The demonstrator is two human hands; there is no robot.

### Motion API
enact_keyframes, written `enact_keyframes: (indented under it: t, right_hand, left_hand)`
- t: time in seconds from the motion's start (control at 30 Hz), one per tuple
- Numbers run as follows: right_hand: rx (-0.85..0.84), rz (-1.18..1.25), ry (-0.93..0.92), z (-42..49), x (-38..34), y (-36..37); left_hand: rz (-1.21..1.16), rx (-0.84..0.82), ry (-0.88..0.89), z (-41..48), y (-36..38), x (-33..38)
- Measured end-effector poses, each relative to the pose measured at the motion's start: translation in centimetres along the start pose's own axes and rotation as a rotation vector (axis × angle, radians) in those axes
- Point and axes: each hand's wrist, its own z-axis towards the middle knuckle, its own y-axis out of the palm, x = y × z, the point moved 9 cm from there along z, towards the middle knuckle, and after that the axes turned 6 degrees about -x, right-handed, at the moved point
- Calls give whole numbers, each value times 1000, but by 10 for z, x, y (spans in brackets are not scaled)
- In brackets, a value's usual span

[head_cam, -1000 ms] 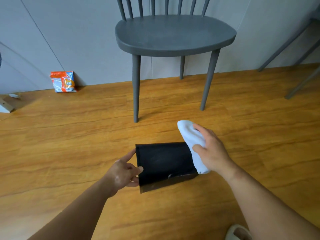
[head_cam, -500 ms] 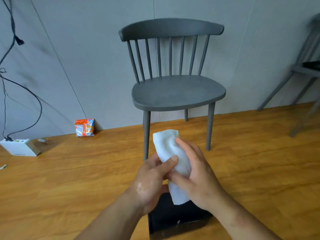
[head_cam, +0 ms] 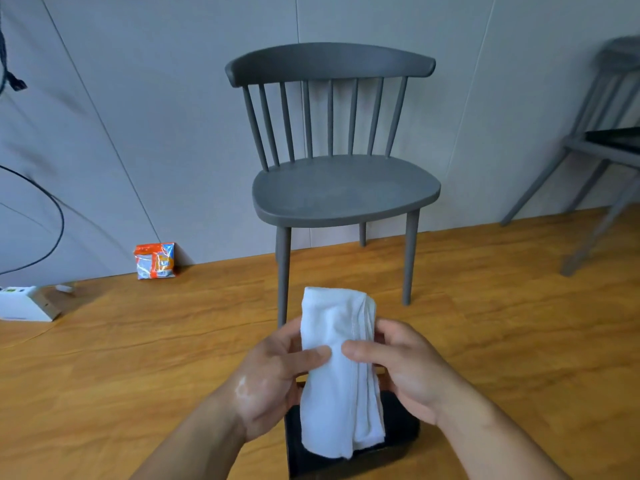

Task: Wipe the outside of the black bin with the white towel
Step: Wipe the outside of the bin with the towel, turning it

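Note:
A folded white towel (head_cam: 337,372) hangs upright between both hands in the lower middle of the view. My left hand (head_cam: 273,375) grips its left edge with the thumb across the front. My right hand (head_cam: 405,368) grips its right edge the same way. Below and behind the towel stands the black bin (head_cam: 398,427) on the wooden floor, mostly hidden by the towel and my hands. The towel's lower end hangs in front of the bin; whether it touches the bin I cannot tell.
A grey spindle-back chair (head_cam: 343,188) stands just beyond the bin against a grey wall. An orange and blue packet (head_cam: 154,260) leans on the wall at left, near a white box (head_cam: 24,303) with a black cable. A second grey chair (head_cam: 609,150) is at right.
A second ago only my right hand held the towel beside the bin and my left hand touched the bin. Both hands now hold the towel raised, and the camera has tilted up.

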Motion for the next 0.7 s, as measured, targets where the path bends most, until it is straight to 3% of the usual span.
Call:
enact_keyframes:
  t: [0.03, 0.1, 0.17, 0.23, 0.3, 0.4, 0.47, 0.57, 0.7]
  right_hand:
    - [73, -30, -11, 2, 1, -4]
    - [268, -179, -31, 2, 4, -16]
    - [492, -459, -74, -5, 0, -27]
    - [568, -705, -154, -9, -6, -22]
    - [448, -815, -229, -6, -2, -8]
    - [190, -943, -233, -1, 21, 13]
    - [221, -1023, -277, -1, 27, 14]
    - [316, -979, -231, 2, 36, 10]
    - [358, -1031, -179, 10, 69, 9]
  left_hand:
    - [62, 82, 17, 1, -7, -3]
    - [413, 371, 54, -1, -26, -1]
    - [635, 462, 93, -3, -16, 3]
    - [364, 310, 71, 2, 9, -9]
    - [46, 218, 1, 4, 16, -21]
    - [-304, 206, -59, 7, -6, -41]
    - [-483, 145, -82, 9, -14, -52]
    - [-572, 24, -96, 14, -7, -68]
    - [-504, -59, -108, 21, 1, -88]
